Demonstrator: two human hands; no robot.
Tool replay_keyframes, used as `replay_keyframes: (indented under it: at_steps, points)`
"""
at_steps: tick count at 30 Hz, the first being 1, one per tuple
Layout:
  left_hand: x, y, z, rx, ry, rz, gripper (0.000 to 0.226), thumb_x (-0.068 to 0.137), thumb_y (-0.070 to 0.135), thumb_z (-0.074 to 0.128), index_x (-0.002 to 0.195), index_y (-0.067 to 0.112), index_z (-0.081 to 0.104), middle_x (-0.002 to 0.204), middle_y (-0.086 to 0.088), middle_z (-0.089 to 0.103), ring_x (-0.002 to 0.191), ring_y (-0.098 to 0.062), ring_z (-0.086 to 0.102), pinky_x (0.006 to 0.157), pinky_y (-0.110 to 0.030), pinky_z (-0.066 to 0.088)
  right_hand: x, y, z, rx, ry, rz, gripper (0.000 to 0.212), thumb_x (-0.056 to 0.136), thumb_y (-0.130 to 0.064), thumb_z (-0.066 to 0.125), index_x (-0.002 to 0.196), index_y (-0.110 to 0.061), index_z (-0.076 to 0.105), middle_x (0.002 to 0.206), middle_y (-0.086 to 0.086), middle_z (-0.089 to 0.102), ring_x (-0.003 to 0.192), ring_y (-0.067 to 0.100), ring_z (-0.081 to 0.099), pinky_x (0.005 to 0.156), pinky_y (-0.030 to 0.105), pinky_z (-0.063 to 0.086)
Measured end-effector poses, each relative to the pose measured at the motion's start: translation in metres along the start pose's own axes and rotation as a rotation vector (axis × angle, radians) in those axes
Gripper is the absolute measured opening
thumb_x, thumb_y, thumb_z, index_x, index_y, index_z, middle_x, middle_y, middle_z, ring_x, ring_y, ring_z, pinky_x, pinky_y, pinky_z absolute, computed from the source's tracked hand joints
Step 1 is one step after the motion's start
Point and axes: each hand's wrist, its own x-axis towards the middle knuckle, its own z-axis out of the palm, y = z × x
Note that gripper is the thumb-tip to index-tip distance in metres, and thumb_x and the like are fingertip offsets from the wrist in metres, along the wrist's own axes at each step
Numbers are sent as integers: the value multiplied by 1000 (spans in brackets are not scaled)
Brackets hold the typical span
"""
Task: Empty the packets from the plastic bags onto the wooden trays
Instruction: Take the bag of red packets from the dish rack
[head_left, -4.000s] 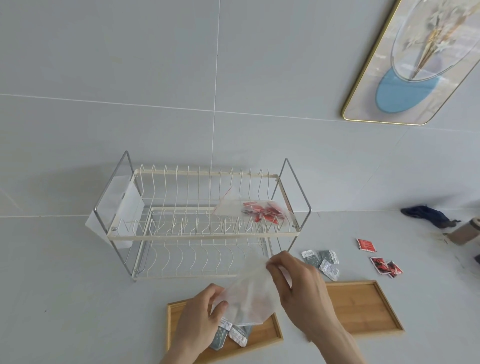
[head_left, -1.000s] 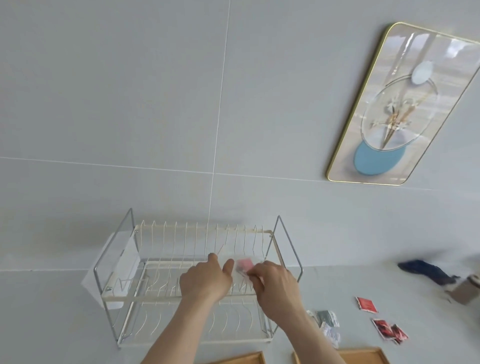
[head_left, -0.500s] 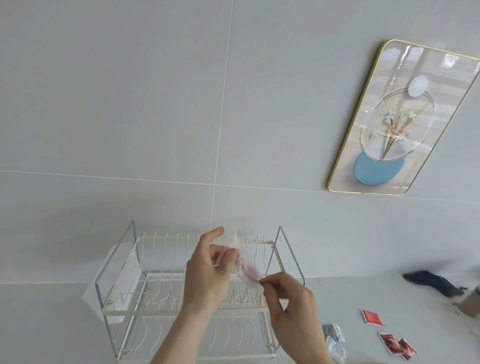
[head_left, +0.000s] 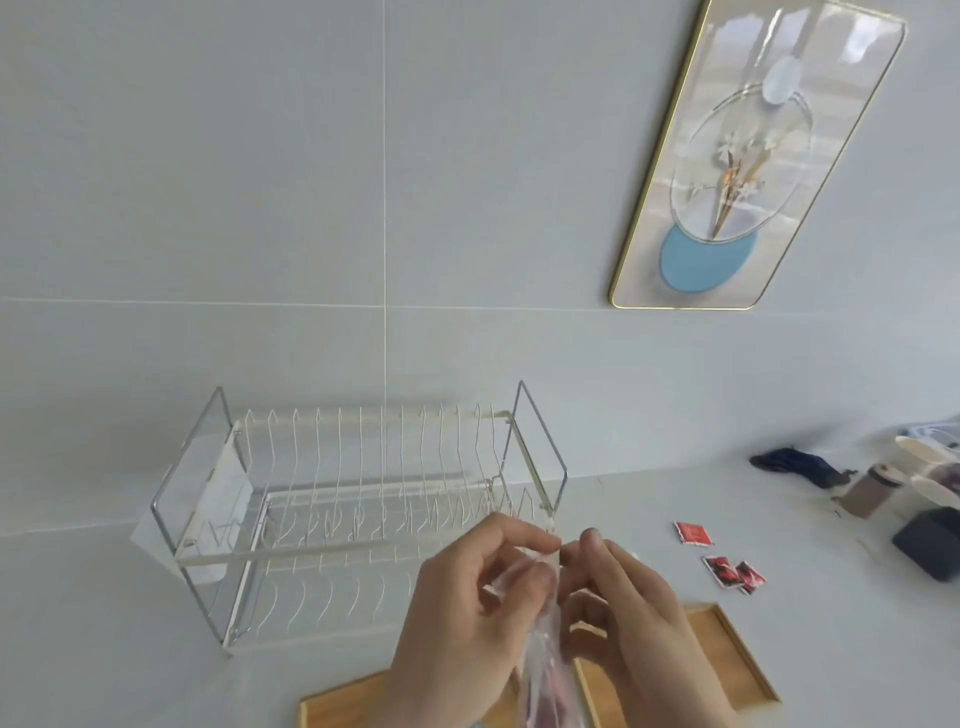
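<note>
I have both hands low centre of frame, pinching the top edge of the plastic bag (head_left: 545, 654) between them: left hand (head_left: 467, 618) grips one side of the mouth with thumb and forefinger, right hand (head_left: 628, 618) grips the other. The bag hangs straight down from the pinch, long axis vertical, red packets dimly visible inside near the bottom edge of frame. Its mouth is up, so I judge it needs opening and tipping. Directly below sit the two wooden trays: left tray (head_left: 343, 701) under my left wrist, right tray (head_left: 727, 660) under the right, the bag over the gap between them. Nothing blocks the drop. Dish rack (head_left: 363, 499) stands behind the hands, centre frame. Loose red packets (head_left: 732, 571) lie on the counter to the right, off the trays.
</note>
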Motion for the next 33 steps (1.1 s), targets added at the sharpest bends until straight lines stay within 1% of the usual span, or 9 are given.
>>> replay_keyframes:
  at_steps: [4,10,15,18,21,24,26,28,33]
  points:
    - [-21,-28,20,156,-60,-93,15,89,21,67,90,36,71,74,9,71,67,-6,66,58,-16,47,-8,27,-12,-64,5,200,43,95,-41,61,96,1,71,79,17,71,65,26,68,58,37,58]
    - [-39,-64,36,255,-154,-172,12,83,19,68,86,30,69,79,8,72,70,-6,65,60,-16,49,-9,66,-30,-14,-10,383,29,98,-16,59,98,9,73,93,26,76,82,35,74,87,58,60]
    - [-44,-75,43,192,-163,-220,9,84,32,72,80,25,69,71,7,72,64,-4,66,60,-16,49,-7,89,-42,168,28,453,28,93,-8,61,105,17,68,106,32,74,90,40,75,72,44,61]
    - [-43,-82,49,152,-70,-329,11,86,33,74,82,24,68,68,5,73,60,-7,66,58,-20,52,-4,99,-46,229,27,448,32,88,-12,67,102,16,69,108,32,73,98,41,73,77,45,60]
    - [-41,-92,59,184,-34,-414,11,80,30,77,86,29,68,74,9,75,64,-6,69,65,-27,58,-4,105,-49,227,35,423,16,91,-10,65,92,6,68,101,31,75,98,39,75,86,49,59]
    - [-36,-95,72,227,-40,-447,12,77,28,77,86,31,70,74,13,75,64,-1,69,65,-22,57,-1,110,-59,189,77,403,16,96,-6,61,89,5,70,101,34,74,103,43,73,83,47,60]
    - [-31,-92,82,257,-40,-458,11,77,26,76,84,31,70,74,15,75,64,0,69,63,-17,55,1,109,-69,137,103,374,15,95,-5,64,92,8,72,98,33,75,99,41,74,77,42,61]
    - [-23,-89,94,294,-37,-458,10,74,26,73,80,32,70,72,13,75,63,-1,68,65,-23,57,4,103,-81,26,123,328,15,94,-5,67,89,7,75,92,28,77,86,33,77,75,40,63]
    - [-6,-80,132,343,38,-518,10,71,29,65,81,31,64,71,7,72,67,-5,66,67,-30,55,15,93,-112,-502,162,149,23,93,-12,63,72,-14,73,65,2,77,63,15,71,62,35,61]
